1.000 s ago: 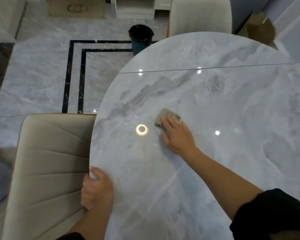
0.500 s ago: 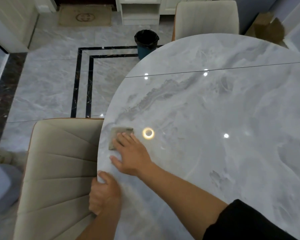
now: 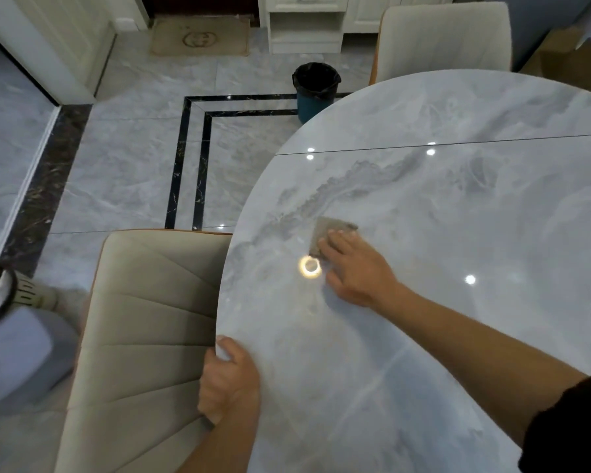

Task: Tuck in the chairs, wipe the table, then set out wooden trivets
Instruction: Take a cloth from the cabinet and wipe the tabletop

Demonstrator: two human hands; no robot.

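A glossy grey marble table [image 3: 440, 213] with a rounded left end fills the right of the view. My right hand [image 3: 357, 268] lies flat on a small grey-brown cloth [image 3: 331, 230], pressing it to the tabletop; only the cloth's far part shows past my fingers. My left hand [image 3: 229, 380] grips the near left edge of the table, fingers curled under it. A beige padded chair [image 3: 144, 322] is pushed in against the table's left edge. A second beige chair [image 3: 444, 39] stands at the far end. No trivets are in view.
A dark bin [image 3: 316, 90] with a black liner stands on the marble floor by the table's far left. A cardboard box [image 3: 570, 59] sits at the far right. White cabinets [image 3: 304, 25] and a doormat [image 3: 200, 37] lie beyond. A pale appliance [image 3: 11, 336] is at the left.
My right hand slid the cloth left to the table's edge, then back right and slightly away from me. The left hand has kept its hold on the table edge.
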